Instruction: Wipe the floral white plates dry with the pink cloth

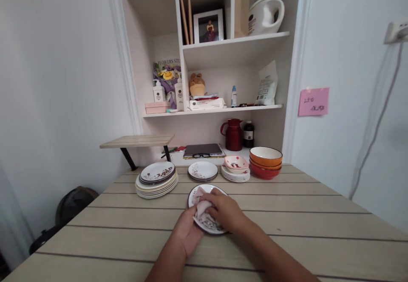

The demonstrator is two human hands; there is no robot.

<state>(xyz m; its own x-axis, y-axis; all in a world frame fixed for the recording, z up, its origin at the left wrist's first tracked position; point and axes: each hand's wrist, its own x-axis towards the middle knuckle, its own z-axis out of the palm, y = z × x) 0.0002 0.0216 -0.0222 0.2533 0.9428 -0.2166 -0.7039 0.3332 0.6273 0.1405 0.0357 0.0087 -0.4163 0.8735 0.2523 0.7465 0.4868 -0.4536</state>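
A white plate with a dark rim [209, 228] is held just over the front middle of the table, its printed pattern partly covered. My left hand [187, 231] grips its left edge, with the thumb on top and the other fingers underneath, mostly hidden. Bunched on the plate's face is a pale pink cloth [202, 210]. My right hand [223, 209] is closed on that cloth and presses it against the plate. Just beyond lies a short stack of similar dark-rimmed plates [203, 170].
A taller plate stack [157, 180] stands to the left. Small white plates [236, 176] carry a pink-rimmed bowl [236, 163], beside stacked orange and red bowls [265, 162]. Behind them are a red jug [233, 134], a dark bottle [248, 134] and a small raised shelf [137, 141].
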